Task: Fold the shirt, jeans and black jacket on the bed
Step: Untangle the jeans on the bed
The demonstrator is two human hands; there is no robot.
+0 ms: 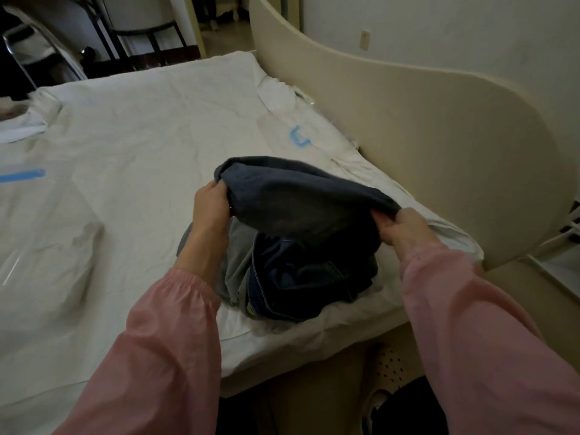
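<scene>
At near right edge of bed point(141, 127): left hand point(211, 205) and right hand point(399, 227) closed on jeans point(298, 221), lifted, seemingly mid-fold; shirt and jacket not identifiable.

Jeans point(301, 215) lie bunched on the bed point(141, 127) near its near edge, toward the headboard point(439, 146) side on the right. Left hand point(210, 205) at the garment's left end, right hand point(405, 227) at its right end, that span lifted above the heap. Pillow point(310, 133) behind the jeans, against the headboard
</scene>
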